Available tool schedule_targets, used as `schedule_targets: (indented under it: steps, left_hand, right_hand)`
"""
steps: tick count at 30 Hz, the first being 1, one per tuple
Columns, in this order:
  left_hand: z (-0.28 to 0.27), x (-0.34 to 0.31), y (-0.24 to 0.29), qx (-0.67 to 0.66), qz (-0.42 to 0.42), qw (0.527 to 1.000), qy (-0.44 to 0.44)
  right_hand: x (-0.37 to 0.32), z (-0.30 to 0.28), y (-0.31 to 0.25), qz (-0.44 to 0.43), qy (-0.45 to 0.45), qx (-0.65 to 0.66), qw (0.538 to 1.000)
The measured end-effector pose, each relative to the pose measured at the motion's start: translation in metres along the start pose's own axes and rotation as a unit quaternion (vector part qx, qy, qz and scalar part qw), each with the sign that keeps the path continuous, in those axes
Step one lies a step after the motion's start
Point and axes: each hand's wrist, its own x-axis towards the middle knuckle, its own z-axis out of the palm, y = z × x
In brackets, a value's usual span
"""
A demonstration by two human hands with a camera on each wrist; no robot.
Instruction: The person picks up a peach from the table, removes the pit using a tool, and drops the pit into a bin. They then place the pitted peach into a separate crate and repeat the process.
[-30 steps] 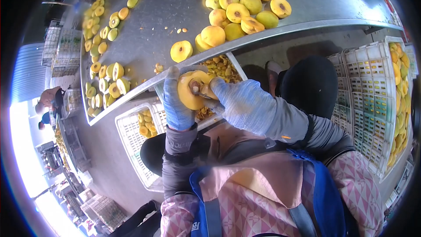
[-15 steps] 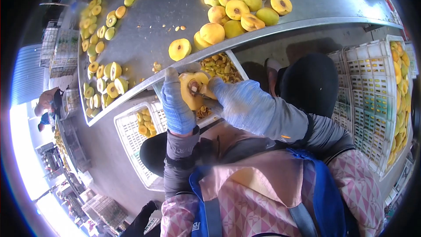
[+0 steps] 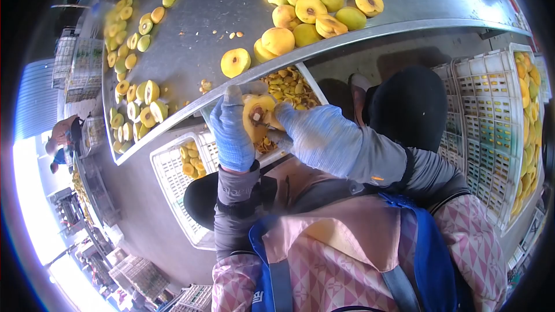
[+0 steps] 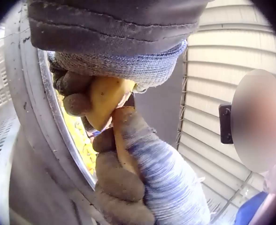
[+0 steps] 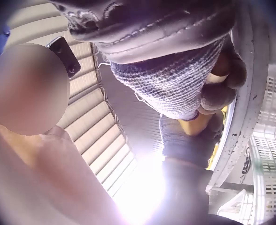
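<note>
My gloved left hand (image 3: 233, 130) holds a yellow peach half (image 3: 252, 130) with its cut face turned toward my right hand. A brown hollow with a pale bit of pit shows in that face. My gloved right hand (image 3: 318, 136) grips a small pitting tool (image 3: 265, 123), whose thin metal tip reaches into the hollow. In the left wrist view its pale handle (image 4: 123, 152) runs along the curled right fingers (image 4: 121, 180). The left hand's fingers wrap the peach's rounded side (image 4: 103, 101). Both hands are just off the metal table's edge, above a container of yellow scraps (image 3: 289, 88).
Several halved peaches (image 3: 311, 9) lie on the metal table (image 3: 202, 8), with more along its left side (image 3: 147, 104). A white crate (image 3: 173, 182) with peach pieces stands below left. Tall crates (image 3: 477, 121) of peaches stand at right. Another person (image 3: 63, 133) is far left.
The peach half has turned slightly in my left hand, so its cut face looks narrower. The tool's tip stays in its hollow, and both hands keep nearly the same place.
</note>
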Motion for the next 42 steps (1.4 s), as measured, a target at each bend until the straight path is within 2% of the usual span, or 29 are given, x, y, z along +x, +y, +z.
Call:
schedule_targets:
  steps: [2, 4, 12, 14, 15, 17, 18, 19, 20, 21, 22, 23, 26, 27, 28, 29, 32, 33, 34, 35, 36, 37, 38, 39, 41, 42]
  left_hand:
    - [-0.001, 0.003, -0.006, -0.058, -0.077, 0.995, 0.006]
    - [0.002, 0.003, -0.005, -0.053, -0.073, 0.996, 0.016]
    - [0.0, 0.005, -0.002, -0.004, -0.027, 1.0, -0.001]
    - [-0.007, 0.01, -0.005, -0.061, -0.115, 0.99, -0.055]
    - [-0.007, 0.009, -0.006, -0.061, -0.116, 0.99, -0.054]
    - [-0.007, 0.01, -0.007, -0.016, -0.06, 0.996, -0.064]
    - [-0.006, 0.009, -0.006, -0.017, -0.059, 0.996, -0.064]
    - [-0.006, 0.008, -0.005, 0.009, -0.015, 0.997, -0.077]
    - [-0.007, 0.008, -0.003, 0.035, 0.029, 0.995, -0.09]
    - [-0.007, 0.008, -0.002, 0.035, 0.029, 0.995, -0.09]
    - [-0.009, 0.01, -0.002, 0.011, -0.023, 0.995, -0.094]
    - [-0.009, 0.011, -0.001, -0.013, -0.074, 0.992, -0.099]
    - [-0.01, 0.011, -0.004, 0.024, -0.033, 0.993, -0.109]
    - [-0.01, 0.011, -0.003, 0.024, -0.034, 0.993, -0.108]
    - [-0.01, 0.011, -0.002, 0.005, -0.071, 0.991, -0.117]
    - [-0.01, 0.012, -0.002, -0.015, -0.107, 0.986, -0.126]
    - [-0.01, 0.014, -0.008, -0.019, -0.15, 0.981, -0.12]
    - [-0.011, 0.014, -0.006, -0.019, -0.149, 0.981, -0.121]
    - [-0.011, 0.014, -0.002, -0.097, -0.164, 0.972, -0.134]
    - [-0.012, 0.014, 0.001, -0.175, -0.178, 0.957, -0.146]
    - [-0.01, 0.011, 0.003, -0.175, -0.176, 0.958, -0.147]
    - [-0.006, 0.007, 0.004, -0.207, -0.127, 0.962, -0.121]
    - [-0.003, 0.003, 0.005, -0.238, -0.079, 0.963, -0.095]
    - [-0.002, 0.002, -0.002, -0.237, -0.078, 0.963, -0.097]
    - [-0.004, -0.004, -0.025, -0.03, 0.042, 0.999, -0.002]
    - [0.006, -0.009, -0.022, -0.032, 0.049, 0.997, 0.045]
  right_hand:
    - [-0.001, 0.001, 0.0, 0.002, 0.002, 0.004, 1.0]
    - [-0.001, -0.001, -0.005, 0.048, -0.024, -0.015, 0.998]
    - [-0.001, 0.002, -0.003, 0.061, -0.023, 0.045, 0.997]
    - [-0.001, 0.001, -0.003, 0.065, -0.031, 0.042, 0.997]
    - [-0.001, 0.0, -0.003, 0.065, -0.045, 0.032, 0.996]
    - [0.0, -0.001, -0.004, 0.066, -0.059, 0.022, 0.996]
    - [0.001, -0.001, -0.004, 0.083, -0.074, 0.04, 0.993]
    - [0.002, -0.001, -0.004, 0.101, -0.089, 0.06, 0.989]
    - [0.001, 0.005, -0.001, 0.101, -0.089, 0.06, 0.989]
    - [0.001, 0.014, 0.003, 0.083, -0.048, 0.113, 0.989]
    - [0.0, 0.019, 0.005, 0.065, -0.007, 0.166, 0.984]
    - [-0.002, 0.02, 0.006, 0.065, -0.007, 0.166, 0.984]
    - [0.001, 0.003, -0.004, 0.085, -0.043, 0.139, 0.986]
    - [0.005, -0.011, -0.012, 0.126, -0.118, 0.093, 0.981]
    - [0.007, -0.017, -0.017, 0.166, -0.192, 0.047, 0.966]
    - [0.007, -0.017, -0.016, 0.165, -0.193, 0.048, 0.966]
    - [0.003, -0.009, -0.008, 0.153, -0.206, 0.041, 0.966]
    - [-0.001, 0.003, 0.0, 0.14, -0.164, 0.077, 0.973]
    - [-0.002, 0.01, 0.003, 0.126, -0.121, 0.113, 0.978]
    - [-0.001, 0.012, 0.003, 0.124, -0.121, 0.111, 0.979]
    - [0.0, 0.014, 0.001, 0.122, -0.086, 0.152, 0.977]
    - [0.002, 0.014, 0.001, 0.119, -0.05, 0.193, 0.973]
    - [0.003, 0.01, 0.002, 0.119, -0.047, 0.193, 0.973]
    - [0.006, 0.004, 0.002, 0.088, -0.056, 0.177, 0.979]
    - [0.007, 0.004, 0.002, 0.059, -0.065, 0.163, 0.983]
    - [0.006, 0.01, 0.004, 0.067, -0.052, 0.203, 0.975]
